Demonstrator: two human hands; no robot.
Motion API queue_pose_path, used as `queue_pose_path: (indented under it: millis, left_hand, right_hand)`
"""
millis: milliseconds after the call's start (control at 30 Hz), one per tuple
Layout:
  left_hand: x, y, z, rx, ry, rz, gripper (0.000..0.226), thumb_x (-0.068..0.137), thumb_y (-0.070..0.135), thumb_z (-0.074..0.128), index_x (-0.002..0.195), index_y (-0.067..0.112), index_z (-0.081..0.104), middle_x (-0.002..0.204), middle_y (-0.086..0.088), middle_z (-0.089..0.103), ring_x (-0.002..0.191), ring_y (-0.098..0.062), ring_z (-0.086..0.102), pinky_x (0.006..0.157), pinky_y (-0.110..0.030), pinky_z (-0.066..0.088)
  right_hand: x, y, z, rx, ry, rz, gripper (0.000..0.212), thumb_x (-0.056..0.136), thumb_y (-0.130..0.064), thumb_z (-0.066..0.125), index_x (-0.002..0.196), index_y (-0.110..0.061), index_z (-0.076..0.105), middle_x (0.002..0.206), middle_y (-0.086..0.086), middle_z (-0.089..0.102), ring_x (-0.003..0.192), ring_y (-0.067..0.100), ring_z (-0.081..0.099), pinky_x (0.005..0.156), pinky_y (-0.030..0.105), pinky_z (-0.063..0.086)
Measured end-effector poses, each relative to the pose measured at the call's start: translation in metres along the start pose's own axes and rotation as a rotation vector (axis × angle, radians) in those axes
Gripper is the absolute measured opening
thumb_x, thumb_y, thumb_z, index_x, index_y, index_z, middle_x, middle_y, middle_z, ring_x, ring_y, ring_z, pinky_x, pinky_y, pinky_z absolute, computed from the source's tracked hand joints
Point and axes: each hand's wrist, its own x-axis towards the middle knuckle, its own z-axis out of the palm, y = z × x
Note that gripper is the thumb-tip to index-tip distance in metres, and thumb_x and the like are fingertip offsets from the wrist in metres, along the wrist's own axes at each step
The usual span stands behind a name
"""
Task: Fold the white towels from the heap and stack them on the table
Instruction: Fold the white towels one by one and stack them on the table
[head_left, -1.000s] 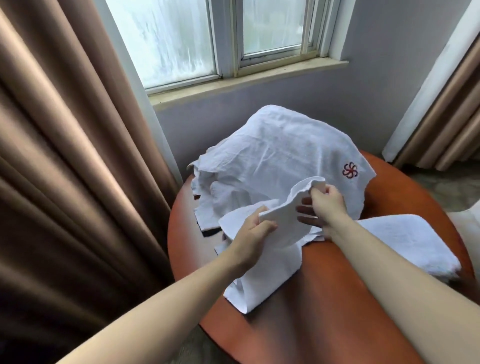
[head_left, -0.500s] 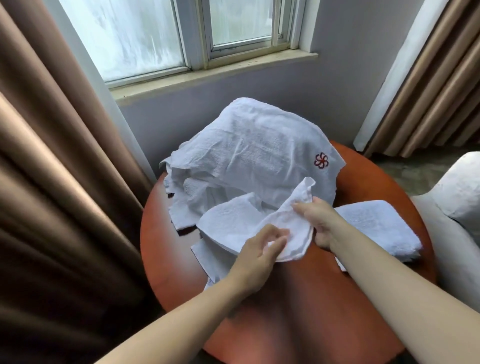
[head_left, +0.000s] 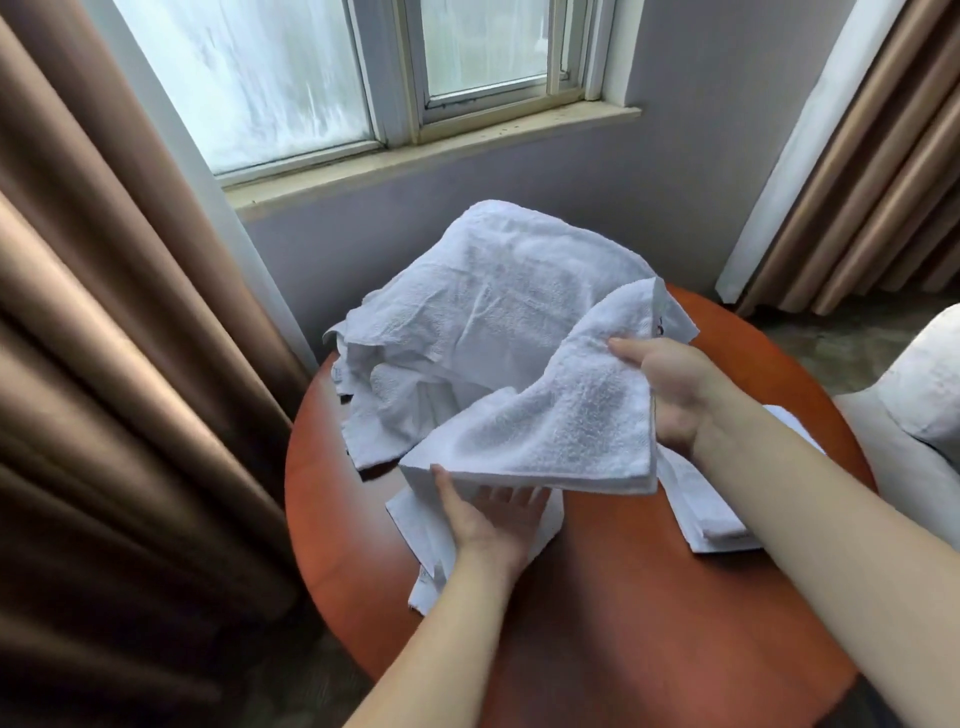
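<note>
A small white towel (head_left: 566, 415) is lifted and spread above the round reddish-brown table (head_left: 623, 623). My right hand (head_left: 670, 387) grips its right edge, thumb on top. My left hand (head_left: 488, 519) holds the near left corner from below, thumb against the edge and fingers under the cloth. Behind it lies the heap of white towels (head_left: 493, 312) at the table's far side. A folded white towel (head_left: 701, 509) lies on the table at the right, partly hidden by my right forearm. Another loose towel (head_left: 426, 545) hangs over the table's left edge beneath my left hand.
Brown curtains (head_left: 119, 364) hang close on the left and at the far right (head_left: 883, 182). A window sill (head_left: 431, 156) and grey wall stand behind the table. A white cushioned seat (head_left: 914, 415) borders the table's right side.
Both hands have pulled the small towel up and apart, spreading it out flat. My right hand moved right and up, my left hand slid down to the near corner.
</note>
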Motion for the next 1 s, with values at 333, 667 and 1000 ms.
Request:
queue_pose_path:
  millis: [333, 667, 1000]
  left_hand:
    - [-0.002, 0.077, 0.058, -0.061, -0.275, 0.299, 0.034, 0.082, 0.010, 0.043, 0.095, -0.008, 0.069, 0.094, -0.026, 0.070, 0.087, -0.040, 0.067, 0.104, -0.047, 0.037]
    - [-0.015, 0.068, 0.032, -0.082, -0.143, 0.322, 0.042, 0.090, 0.004, 0.033, 0.126, -0.001, 0.055, 0.126, -0.021, 0.058, 0.106, -0.035, 0.058, 0.104, -0.045, 0.039]
    - [0.008, 0.066, -0.032, 0.031, 0.032, 0.243, 0.057, 0.070, 0.038, 0.060, 0.120, 0.012, 0.062, 0.113, -0.012, 0.068, 0.099, -0.031, 0.065, 0.077, -0.039, 0.058]
  right_hand:
    - [-0.006, -0.018, -0.037, 0.014, -0.175, 0.002, 0.028, 0.102, -0.014, 0.037, 0.107, -0.004, 0.062, 0.087, 0.013, 0.074, 0.074, 0.023, 0.073, 0.060, 0.036, 0.060]
    - [0.005, -0.007, -0.053, -0.068, -0.020, -0.059, 0.027, 0.102, -0.011, 0.039, 0.118, -0.007, 0.061, 0.103, 0.017, 0.070, 0.080, 0.027, 0.072, 0.058, 0.039, 0.060]
    - [0.001, 0.022, -0.100, -0.232, 0.122, 0.014, 0.024, 0.099, -0.001, 0.039, 0.103, -0.008, 0.062, 0.078, 0.011, 0.073, 0.065, 0.023, 0.072, 0.053, 0.036, 0.057]
